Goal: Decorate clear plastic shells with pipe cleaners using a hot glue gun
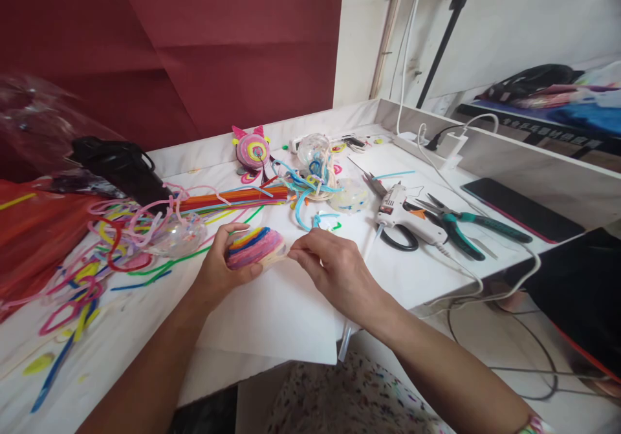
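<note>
Pink striped ball (pixel 255 248) gripped in left fingers (pixel 233 228); right fingers (pixel 310 242) pinched beside it.

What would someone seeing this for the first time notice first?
Probably the rainbow-striped ball cupped in the left hand, the right hand pinching at its side. Next, the tangle of bright fuzzy strips at left, and the pink eared figure near the table's back edge.

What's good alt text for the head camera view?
Two bare hands, left and right, hold a rainbow-striped rounded craft piece above a white table. Around them lie colorful fuzzy stems, a glue gun, green-handled pliers and a black phone.
</note>
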`<state>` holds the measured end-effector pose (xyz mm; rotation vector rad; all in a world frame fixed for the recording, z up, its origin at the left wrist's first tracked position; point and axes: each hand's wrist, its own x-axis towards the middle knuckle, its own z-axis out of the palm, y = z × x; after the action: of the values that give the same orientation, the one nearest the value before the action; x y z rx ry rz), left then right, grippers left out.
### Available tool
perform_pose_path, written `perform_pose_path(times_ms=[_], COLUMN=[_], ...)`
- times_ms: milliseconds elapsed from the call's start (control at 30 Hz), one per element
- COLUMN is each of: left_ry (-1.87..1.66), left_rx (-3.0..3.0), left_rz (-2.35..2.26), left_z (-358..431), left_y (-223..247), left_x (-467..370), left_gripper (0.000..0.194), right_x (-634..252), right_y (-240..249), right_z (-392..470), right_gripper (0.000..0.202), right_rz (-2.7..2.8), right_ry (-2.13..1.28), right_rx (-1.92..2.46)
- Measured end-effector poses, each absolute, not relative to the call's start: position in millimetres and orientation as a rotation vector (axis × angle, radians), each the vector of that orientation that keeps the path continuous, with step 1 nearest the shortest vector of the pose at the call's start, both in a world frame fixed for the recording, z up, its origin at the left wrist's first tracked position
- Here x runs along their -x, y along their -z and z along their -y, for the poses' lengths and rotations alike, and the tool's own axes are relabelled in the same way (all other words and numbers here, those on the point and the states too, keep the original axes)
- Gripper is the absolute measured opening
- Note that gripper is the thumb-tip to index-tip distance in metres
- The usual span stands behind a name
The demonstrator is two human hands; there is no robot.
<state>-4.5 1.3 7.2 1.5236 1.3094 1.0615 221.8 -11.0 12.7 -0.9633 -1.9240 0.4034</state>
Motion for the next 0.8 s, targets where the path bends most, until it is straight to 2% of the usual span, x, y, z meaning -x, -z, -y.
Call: perform_pose_path(times_ms=[200,533,800], left_ry=[-1.047,-1.097,-1.112], left_rx=[-1.551,-1.555,-1.527], left_rz=[-1.335,-1.326,-1.295], left_z=[-1.1,-2.9,-0.6], left_y=[-10.9,-7.5,-8.1], left_x=[4.5,6.5,2.7], left_gripper=[0.071,0.068,0.069], right_x=[-217.3,-228.1,-219.3], right_y=[-6.8,-7.0,-3.4], right_z=[7.8,4.0,2.7], right_gripper=[0.025,0.027,0.025], right_rz=[1.938,2.054,1.896], right_ry=[-0.267,-0.259,-0.282], right_rx=[0.952,0.901,0.897])
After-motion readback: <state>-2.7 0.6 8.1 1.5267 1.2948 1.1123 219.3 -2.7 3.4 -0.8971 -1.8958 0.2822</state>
